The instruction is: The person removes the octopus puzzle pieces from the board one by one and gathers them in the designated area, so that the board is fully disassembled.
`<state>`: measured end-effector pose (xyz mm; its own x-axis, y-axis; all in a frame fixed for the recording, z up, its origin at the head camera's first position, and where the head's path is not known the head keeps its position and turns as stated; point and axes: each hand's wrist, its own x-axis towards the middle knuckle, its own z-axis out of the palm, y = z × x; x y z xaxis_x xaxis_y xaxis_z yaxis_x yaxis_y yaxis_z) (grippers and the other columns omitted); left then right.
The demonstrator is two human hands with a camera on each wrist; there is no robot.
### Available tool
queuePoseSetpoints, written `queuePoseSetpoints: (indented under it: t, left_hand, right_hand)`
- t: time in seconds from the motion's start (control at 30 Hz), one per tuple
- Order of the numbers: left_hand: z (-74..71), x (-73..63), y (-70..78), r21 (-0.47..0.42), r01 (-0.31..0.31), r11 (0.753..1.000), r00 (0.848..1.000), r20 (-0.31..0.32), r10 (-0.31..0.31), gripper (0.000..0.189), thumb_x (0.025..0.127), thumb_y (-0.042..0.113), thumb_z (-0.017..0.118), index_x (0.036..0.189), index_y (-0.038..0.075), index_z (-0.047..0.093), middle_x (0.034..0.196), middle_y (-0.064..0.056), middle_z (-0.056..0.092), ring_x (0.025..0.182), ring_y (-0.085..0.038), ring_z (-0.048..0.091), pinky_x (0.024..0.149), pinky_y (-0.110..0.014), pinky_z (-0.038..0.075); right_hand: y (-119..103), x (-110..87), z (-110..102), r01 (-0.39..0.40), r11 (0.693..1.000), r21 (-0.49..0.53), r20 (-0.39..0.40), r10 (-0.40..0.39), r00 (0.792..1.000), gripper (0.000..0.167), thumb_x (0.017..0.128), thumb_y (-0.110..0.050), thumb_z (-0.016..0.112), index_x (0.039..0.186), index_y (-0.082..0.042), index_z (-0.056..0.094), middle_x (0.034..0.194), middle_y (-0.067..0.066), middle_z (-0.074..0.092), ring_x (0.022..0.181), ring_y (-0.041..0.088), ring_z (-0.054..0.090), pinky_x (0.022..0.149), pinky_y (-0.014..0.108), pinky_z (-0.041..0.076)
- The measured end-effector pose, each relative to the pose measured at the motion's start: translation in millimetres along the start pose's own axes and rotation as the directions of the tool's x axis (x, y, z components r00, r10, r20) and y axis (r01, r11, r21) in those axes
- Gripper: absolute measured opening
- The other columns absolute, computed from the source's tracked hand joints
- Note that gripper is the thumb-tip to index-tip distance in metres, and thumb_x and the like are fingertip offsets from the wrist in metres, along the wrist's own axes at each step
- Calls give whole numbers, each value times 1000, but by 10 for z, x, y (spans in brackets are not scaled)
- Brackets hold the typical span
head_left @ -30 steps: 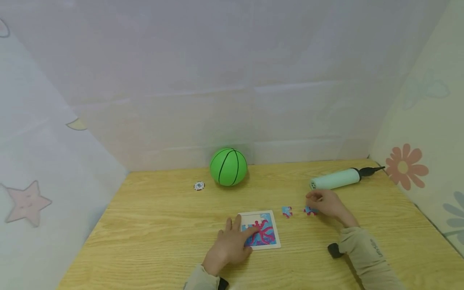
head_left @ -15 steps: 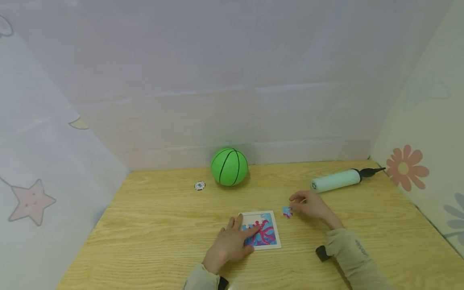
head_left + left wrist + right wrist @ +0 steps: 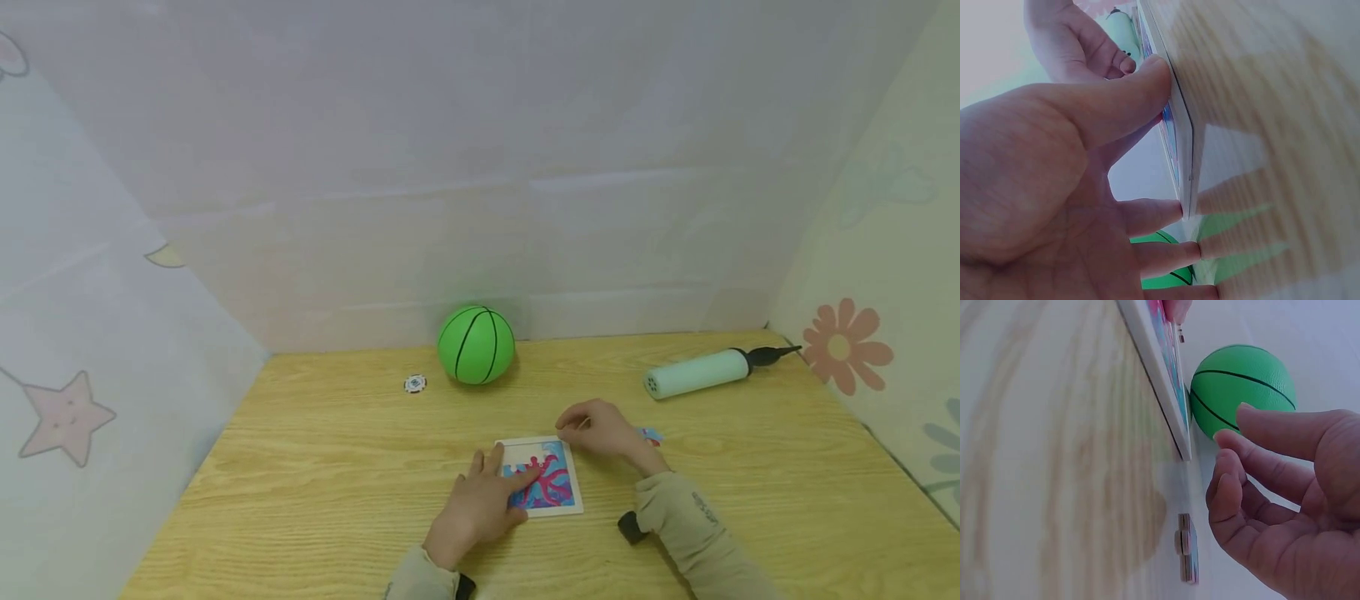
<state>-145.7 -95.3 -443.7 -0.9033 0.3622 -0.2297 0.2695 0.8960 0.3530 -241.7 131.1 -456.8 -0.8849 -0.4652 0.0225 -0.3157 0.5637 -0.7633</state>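
A small square jigsaw puzzle board [image 3: 519, 453] with a pink octopus picture lies on the wooden table, its upper left part bare and cream. My left hand [image 3: 476, 504] rests across its left side, index finger on the picture and fingers spread. In the left wrist view the thumb [image 3: 1155, 75] lies at the board's edge. My right hand [image 3: 600, 427] hovers by the board's upper right corner. In the right wrist view, the right hand's fingers [image 3: 1225, 494] curl loosely, thumb apart, nothing between them. A loose puzzle piece [image 3: 652, 435] lies behind the right hand, partly hidden by it.
A green ball [image 3: 476, 345] stands at the table's back, with a poker chip [image 3: 415, 383] to its left. A pale green hand pump [image 3: 697, 373] with a black nozzle lies at the back right. Patterned cloth walls surround the table.
My right hand has moved left from the right-hand puzzle piece, past the other one, to the board's corner. The nearer piece is now out of sight in the head view. The left hand stays put.
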Motion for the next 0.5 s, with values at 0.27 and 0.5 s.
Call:
queuePoseSetpoints:
  t: [0.27, 0.5]
  left_hand:
    - [-9, -4, -8, -13, -12, 1000, 1000, -4, 12, 55, 88, 36, 67, 140, 40, 49, 154, -21, 25, 136, -52, 23, 95, -69, 33]
    - [3, 10, -12, 10, -13, 1000, 1000, -2, 13, 54, 88, 36, 67, 139, 40, 49, 153, -21, 26, 135, -52, 25, 94, -68, 35]
  right_hand:
    - [-56, 30, 59, 5, 999, -35, 31, -4, 1000, 12, 90, -17, 67, 92, -7, 73, 87, -1, 68, 76, 11, 57, 66, 30, 48]
    - [-92, 31, 86, 12, 999, -42, 78, -9, 997, 13, 92, -17, 65, 92, -7, 73, 87, -1, 68, 78, 11, 57, 68, 30, 48]
